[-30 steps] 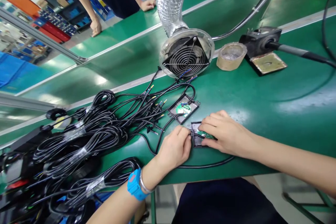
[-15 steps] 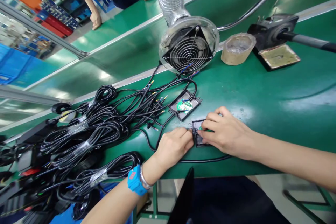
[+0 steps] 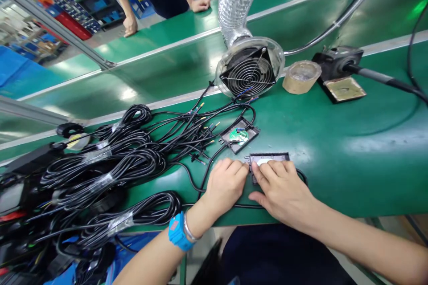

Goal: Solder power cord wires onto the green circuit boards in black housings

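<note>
My left hand (image 3: 227, 185) is closed, fingers curled at the left end of a black plastic casing (image 3: 269, 156) on the bench. My right hand (image 3: 284, 187) lies over that same casing, thumb held apart and fingertips pressing into it; most of its inside is hidden under them. A black cable leaves the casing's right side and loops below both hands. Just behind is a second open casing (image 3: 253, 140) with a green circuit board (image 3: 238, 136) and wires in it.
Bundled black cables (image 3: 133, 173) with stripped wire ends cover the left side. At the back stand a fan (image 3: 249, 78) on a foil duct (image 3: 239, 0), a tape roll (image 3: 301, 78) and a soldering iron stand (image 3: 337, 64) with a sponge. Another person's hands (image 3: 200, 5) rest on the far bench.
My right hand has gone from pinching inside the casing to lying over it with the thumb spread. My left hand stays at the casing's left end. The camera view has shifted slightly.
</note>
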The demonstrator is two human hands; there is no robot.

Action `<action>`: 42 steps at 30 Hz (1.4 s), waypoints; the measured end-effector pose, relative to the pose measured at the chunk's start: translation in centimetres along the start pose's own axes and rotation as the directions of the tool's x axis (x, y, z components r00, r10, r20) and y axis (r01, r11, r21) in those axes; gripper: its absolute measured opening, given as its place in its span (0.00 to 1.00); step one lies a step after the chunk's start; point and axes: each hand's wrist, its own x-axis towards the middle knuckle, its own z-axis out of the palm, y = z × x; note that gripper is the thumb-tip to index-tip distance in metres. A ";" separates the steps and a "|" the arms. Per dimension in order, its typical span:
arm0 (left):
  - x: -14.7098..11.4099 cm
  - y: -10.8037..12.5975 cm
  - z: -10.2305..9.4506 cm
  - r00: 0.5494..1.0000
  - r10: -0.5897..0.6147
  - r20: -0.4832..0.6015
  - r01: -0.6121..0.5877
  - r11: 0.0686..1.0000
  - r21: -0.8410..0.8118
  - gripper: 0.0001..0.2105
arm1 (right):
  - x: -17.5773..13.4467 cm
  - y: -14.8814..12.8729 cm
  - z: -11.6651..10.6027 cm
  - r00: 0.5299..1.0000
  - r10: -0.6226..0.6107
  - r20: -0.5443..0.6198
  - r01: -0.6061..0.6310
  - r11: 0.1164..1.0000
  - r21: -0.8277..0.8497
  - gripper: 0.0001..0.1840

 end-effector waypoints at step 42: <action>1.0 2.5 -2.5 0.985 -0.169 -0.039 0.156 0.959 -0.235 0.18 | -2.9 2.1 -1.3 0.987 0.119 -0.105 -0.105 0.985 0.134 0.18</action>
